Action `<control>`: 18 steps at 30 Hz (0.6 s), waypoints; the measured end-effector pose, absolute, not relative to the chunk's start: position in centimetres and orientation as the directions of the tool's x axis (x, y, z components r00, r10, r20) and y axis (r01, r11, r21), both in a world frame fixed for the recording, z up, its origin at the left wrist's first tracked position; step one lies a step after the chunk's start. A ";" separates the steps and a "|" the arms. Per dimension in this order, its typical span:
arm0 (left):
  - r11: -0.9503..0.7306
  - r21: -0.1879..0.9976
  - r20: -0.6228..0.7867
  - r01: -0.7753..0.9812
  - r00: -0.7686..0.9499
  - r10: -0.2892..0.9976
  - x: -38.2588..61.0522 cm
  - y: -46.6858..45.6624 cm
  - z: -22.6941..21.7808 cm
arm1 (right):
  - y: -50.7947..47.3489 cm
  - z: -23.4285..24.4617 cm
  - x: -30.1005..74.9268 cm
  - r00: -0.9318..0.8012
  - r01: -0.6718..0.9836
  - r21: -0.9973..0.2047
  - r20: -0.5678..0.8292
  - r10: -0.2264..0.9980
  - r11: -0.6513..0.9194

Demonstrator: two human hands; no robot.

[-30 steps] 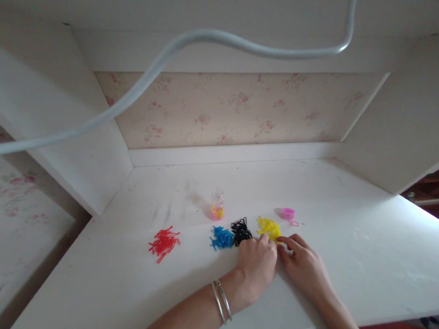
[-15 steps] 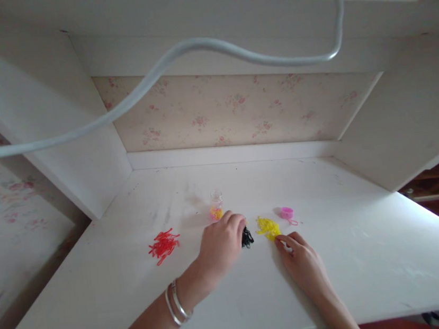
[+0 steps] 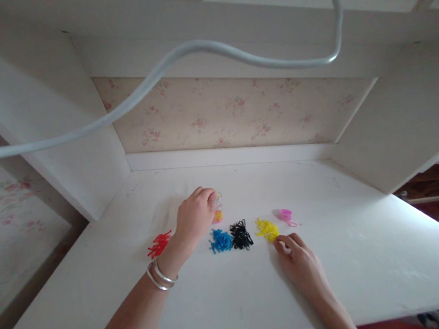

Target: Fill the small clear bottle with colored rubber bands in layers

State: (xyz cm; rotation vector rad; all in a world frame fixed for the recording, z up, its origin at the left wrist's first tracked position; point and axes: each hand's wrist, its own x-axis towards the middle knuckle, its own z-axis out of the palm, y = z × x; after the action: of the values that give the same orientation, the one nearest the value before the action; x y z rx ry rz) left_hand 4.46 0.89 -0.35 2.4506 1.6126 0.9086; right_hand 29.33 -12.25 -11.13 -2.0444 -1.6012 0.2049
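My left hand (image 3: 196, 212) is at the mouth of a small clear jar (image 3: 219, 205), its fingers pinched together. A bit of yellow, like a rubber band, shows right by the fingertips. Pink and yellow bands (image 3: 218, 216) lie in the jar's lower part. With thumb and forefinger closed, my right hand (image 3: 301, 261) touches the near edge of a pile of yellow rubber bands (image 3: 267, 229). Blue rubber bands (image 3: 221, 240) and black rubber bands (image 3: 241, 235) lie in piles side by side. Red rubber bands (image 3: 159, 244) are at the left, partly behind my left forearm.
A pink ring-shaped piece with a loop (image 3: 286, 215) lies beyond my right hand. The white desk (image 3: 358, 254) has side panels and a low back ledge (image 3: 234, 154). A pale cable (image 3: 197, 44) hangs across the upper view.
My left hand has moved left and away from me, from above the black pile to the jar, uncovering the blue pile. My right hand has stayed at the yellow pile.
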 end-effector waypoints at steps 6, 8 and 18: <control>-0.437 0.369 0.395 0.820 0.288 0.873 4.3 0.9 -0.5 | -12.2 -11.3 29.5 0.272 0.877 -0.457 0.213 0.938 -0.151; -0.450 0.391 0.417 0.803 0.282 0.864 4.1 0.8 -0.4 | -12.2 -11.3 29.5 0.274 0.870 -0.472 0.225 0.935 -0.141; -0.494 0.542 0.450 0.680 0.262 0.854 1.8 -2.2 -2.8 | -12.1 -11.4 29.6 0.301 0.856 -0.499 0.276 0.913 -0.132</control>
State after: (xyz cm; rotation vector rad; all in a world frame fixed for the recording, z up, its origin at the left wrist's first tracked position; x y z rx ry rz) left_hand 1.78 -2.19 -2.82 2.2934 1.4266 1.0558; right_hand 29.60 -12.08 -11.43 -1.9975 -1.5676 0.1269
